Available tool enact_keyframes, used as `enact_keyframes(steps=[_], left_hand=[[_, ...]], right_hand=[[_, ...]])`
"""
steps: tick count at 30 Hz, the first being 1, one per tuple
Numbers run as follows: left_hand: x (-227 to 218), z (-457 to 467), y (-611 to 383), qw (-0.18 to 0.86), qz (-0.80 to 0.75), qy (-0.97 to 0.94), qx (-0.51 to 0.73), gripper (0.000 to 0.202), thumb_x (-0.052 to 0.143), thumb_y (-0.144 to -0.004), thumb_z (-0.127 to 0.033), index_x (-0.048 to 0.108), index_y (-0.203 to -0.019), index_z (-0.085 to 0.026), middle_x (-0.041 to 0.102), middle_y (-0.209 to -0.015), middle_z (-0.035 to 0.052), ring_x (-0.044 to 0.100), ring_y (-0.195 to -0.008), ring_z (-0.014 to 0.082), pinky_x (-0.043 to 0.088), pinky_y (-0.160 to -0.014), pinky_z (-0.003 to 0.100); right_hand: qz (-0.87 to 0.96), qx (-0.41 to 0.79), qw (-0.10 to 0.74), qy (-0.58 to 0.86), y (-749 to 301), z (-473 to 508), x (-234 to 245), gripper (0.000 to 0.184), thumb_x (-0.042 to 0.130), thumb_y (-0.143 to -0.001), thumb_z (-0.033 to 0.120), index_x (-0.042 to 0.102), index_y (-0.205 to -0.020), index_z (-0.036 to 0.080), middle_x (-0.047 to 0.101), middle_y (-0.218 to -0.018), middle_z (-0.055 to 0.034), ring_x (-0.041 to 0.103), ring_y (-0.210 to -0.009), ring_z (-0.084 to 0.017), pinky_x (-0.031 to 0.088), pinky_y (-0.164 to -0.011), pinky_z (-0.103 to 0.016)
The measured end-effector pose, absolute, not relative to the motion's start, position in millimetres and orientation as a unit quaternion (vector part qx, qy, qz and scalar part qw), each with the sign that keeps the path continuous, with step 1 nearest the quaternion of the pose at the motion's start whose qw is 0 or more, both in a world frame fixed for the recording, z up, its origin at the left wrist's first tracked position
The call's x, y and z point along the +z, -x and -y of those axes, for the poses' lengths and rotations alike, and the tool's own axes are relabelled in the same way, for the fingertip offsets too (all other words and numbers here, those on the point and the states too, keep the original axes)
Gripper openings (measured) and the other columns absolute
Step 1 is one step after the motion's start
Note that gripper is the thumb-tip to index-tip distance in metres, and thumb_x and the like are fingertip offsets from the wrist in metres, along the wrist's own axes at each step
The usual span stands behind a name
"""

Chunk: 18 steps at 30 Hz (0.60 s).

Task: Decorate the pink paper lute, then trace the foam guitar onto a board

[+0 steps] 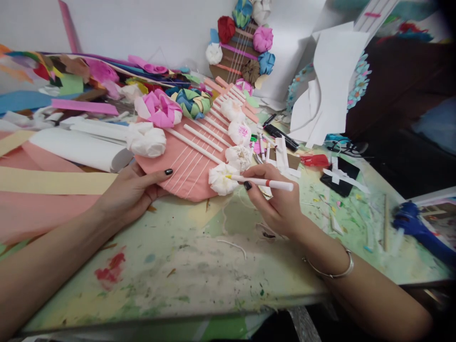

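Your left hand pinches the pink board steady while your right hand grips a marker, seemingly touching the white flower.

Behind the pale green table, which carries many coloured stains, there stands a plain whitish wall in a soft light, while at the right side there is a dark brown area, of which I cannot tell the exact nature.

A paint-stained table bears markers, scraps
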State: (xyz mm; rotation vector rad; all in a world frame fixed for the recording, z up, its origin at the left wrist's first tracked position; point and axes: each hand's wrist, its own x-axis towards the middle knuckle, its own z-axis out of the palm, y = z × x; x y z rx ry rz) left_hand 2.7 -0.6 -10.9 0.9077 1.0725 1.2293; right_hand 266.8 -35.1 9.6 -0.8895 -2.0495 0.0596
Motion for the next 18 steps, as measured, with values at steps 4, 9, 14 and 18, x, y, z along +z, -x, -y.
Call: enact_keyframes(steps=[4,9,14,18], left_hand=[[-11.1,0.1,-3.5,0.596,-0.457,-0.393,0.53,0.045,0.076,-0.068,-0.013,0.066,-0.112,-0.018,0.061,-0.129,0.0105,0.059,-0.115,0.0291,0.055,-0.089,0.037],[-12.6,-0.6,-2.7,0.596,-0.457,-0.394,0.531,0.045,0.075,-0.069,-0.014,0.065,-0.113,-0.018,0.058,-0.132,0.0107,0.055,-0.119,0.03,0.055,-0.09,0.038],[-13.6,-0.3,-0.5,0.6,-0.453,-0.4,0.524,0.046,0.075,-0.071,-0.015,0.064,-0.115,-0.018,0.057,-0.134,0.0109,0.057,-0.118,0.0287,0.056,-0.09,0.038],[-14.9,-0.8,0.9,0.598,-0.452,-0.404,0.525,0.047,0.075,-0.07,-0.015,0.063,-0.116,-0.019,0.057,-0.134,0.0107,0.057,-0.118,0.029,0.056,-0.089,0.038]], right_hand=[[0.823,0.025,0.436,0.364,-266.8,35.2,8.0,0.014,0.048,-0.089,0.015,0.054,-0.101,0.018,0.065,-0.093,-0.0054,0.059,-0.079,-0.014,0.045,-0.07,-0.029],[0.832,0.013,0.42,0.363,-266.6,34.3,6.3,0.014,0.049,-0.089,0.015,0.055,-0.102,0.017,0.067,-0.094,-0.0048,0.061,-0.081,-0.013,0.046,-0.071,-0.028],[0.827,0.009,0.429,0.362,-266.2,34.4,7.3,0.015,0.049,-0.09,0.016,0.056,-0.103,0.018,0.067,-0.094,-0.0051,0.062,-0.083,-0.014,0.047,-0.073,-0.029],[0.826,0.006,0.427,0.368,-265.8,34.0,6.7,0.014,0.049,-0.091,0.017,0.056,-0.103,0.018,0.068,-0.096,-0.0052,0.063,-0.084,-0.014,0.048,-0.074,-0.03]])
